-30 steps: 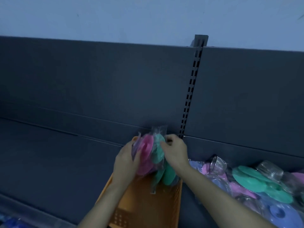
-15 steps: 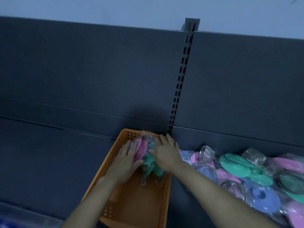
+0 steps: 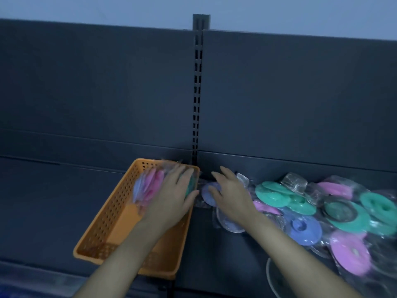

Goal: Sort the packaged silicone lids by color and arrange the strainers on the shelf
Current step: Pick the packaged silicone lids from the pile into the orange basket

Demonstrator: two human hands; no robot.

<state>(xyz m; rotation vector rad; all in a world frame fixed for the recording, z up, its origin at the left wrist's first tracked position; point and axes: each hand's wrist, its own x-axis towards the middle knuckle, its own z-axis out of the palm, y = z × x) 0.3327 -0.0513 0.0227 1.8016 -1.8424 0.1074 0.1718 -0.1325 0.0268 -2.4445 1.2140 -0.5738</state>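
An orange perforated basket (image 3: 103,222) sits on the dark shelf. At its far end stand several bagged silicone lids (image 3: 148,186), pink, pale and green, upright on edge. My left hand (image 3: 171,198) lies against them with straight fingers. My right hand (image 3: 229,194) hovers with spread fingers over a purple bagged lid (image 3: 209,195) just right of the basket, at the left end of a pile. That pile holds a green lid (image 3: 271,195), a blue lid (image 3: 305,229), a pink lid (image 3: 350,257) and clear strainers (image 3: 293,182).
The dark shelf (image 3: 43,211) stretches left of the basket. A slotted upright post (image 3: 197,93) divides the grey back panel behind the basket. A round clear rim (image 3: 271,280) shows near the bottom edge by my right forearm.
Both hands lowered the bunch of bagged lids into the basket's far end. My right hand then left the bunch and moved right over the pile; my left hand stays on the lids.
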